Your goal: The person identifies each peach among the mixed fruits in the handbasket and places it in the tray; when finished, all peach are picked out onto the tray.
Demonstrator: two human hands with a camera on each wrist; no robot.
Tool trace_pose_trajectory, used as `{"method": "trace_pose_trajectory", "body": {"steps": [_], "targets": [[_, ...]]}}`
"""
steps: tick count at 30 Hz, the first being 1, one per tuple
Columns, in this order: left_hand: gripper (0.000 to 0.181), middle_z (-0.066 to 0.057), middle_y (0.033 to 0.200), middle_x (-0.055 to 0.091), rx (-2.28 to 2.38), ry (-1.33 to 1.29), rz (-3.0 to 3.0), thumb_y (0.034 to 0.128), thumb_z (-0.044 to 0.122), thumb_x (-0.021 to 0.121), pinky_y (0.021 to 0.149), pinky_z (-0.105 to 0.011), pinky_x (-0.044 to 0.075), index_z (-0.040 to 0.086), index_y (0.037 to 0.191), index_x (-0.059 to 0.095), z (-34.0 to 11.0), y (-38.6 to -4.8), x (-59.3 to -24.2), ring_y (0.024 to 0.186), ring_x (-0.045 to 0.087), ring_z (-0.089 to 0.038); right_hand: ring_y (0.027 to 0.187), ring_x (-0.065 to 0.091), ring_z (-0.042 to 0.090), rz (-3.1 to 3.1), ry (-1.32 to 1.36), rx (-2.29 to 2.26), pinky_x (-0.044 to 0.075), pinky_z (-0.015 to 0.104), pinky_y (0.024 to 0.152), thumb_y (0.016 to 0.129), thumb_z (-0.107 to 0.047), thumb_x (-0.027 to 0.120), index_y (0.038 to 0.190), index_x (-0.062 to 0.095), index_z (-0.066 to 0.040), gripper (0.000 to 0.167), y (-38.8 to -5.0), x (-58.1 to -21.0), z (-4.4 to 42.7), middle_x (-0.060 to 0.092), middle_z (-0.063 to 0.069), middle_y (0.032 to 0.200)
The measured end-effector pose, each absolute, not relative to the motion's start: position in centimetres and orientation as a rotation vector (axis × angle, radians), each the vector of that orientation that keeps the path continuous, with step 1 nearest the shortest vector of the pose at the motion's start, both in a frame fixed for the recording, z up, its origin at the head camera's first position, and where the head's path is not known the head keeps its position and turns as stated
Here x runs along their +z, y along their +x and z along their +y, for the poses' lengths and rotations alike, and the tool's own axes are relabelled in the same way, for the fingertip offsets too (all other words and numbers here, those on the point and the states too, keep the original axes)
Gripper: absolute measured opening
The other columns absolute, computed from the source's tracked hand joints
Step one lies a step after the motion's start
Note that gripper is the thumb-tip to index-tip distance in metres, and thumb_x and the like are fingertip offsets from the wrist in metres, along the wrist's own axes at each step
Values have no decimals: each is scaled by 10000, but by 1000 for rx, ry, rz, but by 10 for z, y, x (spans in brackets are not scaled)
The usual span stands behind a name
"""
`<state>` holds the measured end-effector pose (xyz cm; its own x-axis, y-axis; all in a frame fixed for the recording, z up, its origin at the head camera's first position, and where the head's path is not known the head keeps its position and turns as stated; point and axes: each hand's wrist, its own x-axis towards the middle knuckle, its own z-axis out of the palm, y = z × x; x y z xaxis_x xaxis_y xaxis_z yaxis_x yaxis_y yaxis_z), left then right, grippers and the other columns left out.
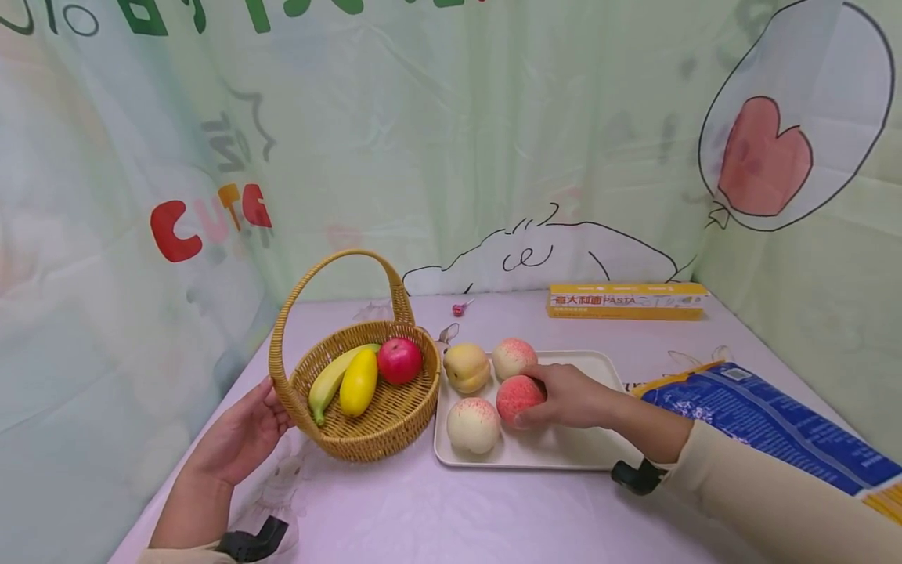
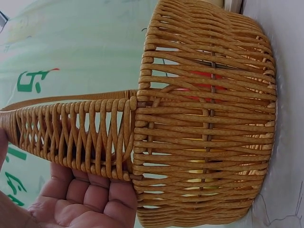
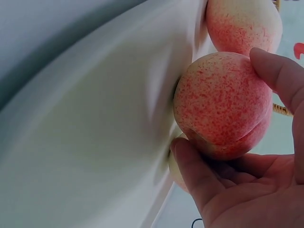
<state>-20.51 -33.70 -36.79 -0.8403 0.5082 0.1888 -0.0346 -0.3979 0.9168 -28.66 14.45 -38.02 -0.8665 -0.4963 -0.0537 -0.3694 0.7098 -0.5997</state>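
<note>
At the left stands a wicker basket point(image 1: 380, 446) with a tall handle, holding a banana point(image 1: 331, 384), a smooth yellow oval fruit point(image 1: 359, 381) and a red round fruit point(image 1: 399, 361). My left hand point(image 1: 243, 435) holds the basket at the lower end of its handle point(image 2: 90, 133), fingertips hidden behind the weave. My right hand point(image 1: 574, 398) grips a red peach point(image 3: 223, 102) between thumb and fingers, low over the white tray point(image 1: 557, 450). Around it on the tray are a pale peach point(image 1: 473, 425), a pink-topped peach point(image 1: 514, 358) and a yellowish peach point(image 1: 467, 368).
A yellow pasta box point(image 1: 625, 301) lies along the back right. A small lollipop point(image 1: 460, 309) is behind the tray. To the right lies a blue bag point(image 1: 761, 423) beside the right forearm. Printed curtains point(image 1: 493, 157) enclose the table.
</note>
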Motion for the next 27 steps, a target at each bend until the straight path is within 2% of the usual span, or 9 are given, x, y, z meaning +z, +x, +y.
{"method": "trace_pose_trajectory", "body": {"steps": [6,11,15,19,22,24,27], "targets": [[545,-9,1259,741,2291,637,1476,1154,279,159,1016,-259,491,131,1309,660,-337,-205,-369,1146,671,-138,939,598,151,2701,-734,-912,528,313,805,820,-347,877,1253,648,-84,556,-285,-379,148,682,-39,1024],[545,-6,1255,743,2299,616,1486,1154,283,170,1011,-257,492,135,1298,674,-336,-204,-368,1141,672,-137,896,577,170,2714,-768,-917,507,302,756,848,-362,847,1116,647,-134,404,-283,-377,153,655,-30,960],[528,-11,1259,741,2317,594,1487,1154,283,184,1008,-254,498,141,1304,671,-335,-205,-367,1139,674,-140,972,626,222,2727,-791,-925,542,357,816,868,-368,822,1059,621,-130,365,-282,-373,154,654,4,985],[513,-8,1277,727,2312,608,1493,1154,276,181,1027,-256,491,144,1328,645,-336,-204,-367,1159,660,-136,1150,665,328,2728,-786,-949,562,481,965,886,-385,807,1240,629,-40,526,-279,-368,154,686,91,1197],[526,-4,1295,715,2305,644,1494,1154,266,161,1049,-263,481,137,1337,637,-340,-202,-370,1183,646,-133,1248,629,387,2719,-778,-957,524,534,1032,909,-399,783,1422,545,28,709,-277,-363,153,634,192,1377],[554,-9,1295,716,2313,670,1498,1153,253,145,1060,-271,480,120,1324,655,-342,-200,-374,1192,649,-138,1287,602,409,2722,-774,-961,504,548,1056,925,-402,763,1473,499,40,751,-275,-358,153,597,224,1435],[582,-19,1269,732,2351,682,1544,1152,216,142,1063,-276,488,95,1278,697,-349,-196,-378,1186,668,-146,1313,581,415,2742,-791,-985,481,563,1082,945,-397,744,1476,498,26,723,-270,-346,153,597,218,1441]]}}
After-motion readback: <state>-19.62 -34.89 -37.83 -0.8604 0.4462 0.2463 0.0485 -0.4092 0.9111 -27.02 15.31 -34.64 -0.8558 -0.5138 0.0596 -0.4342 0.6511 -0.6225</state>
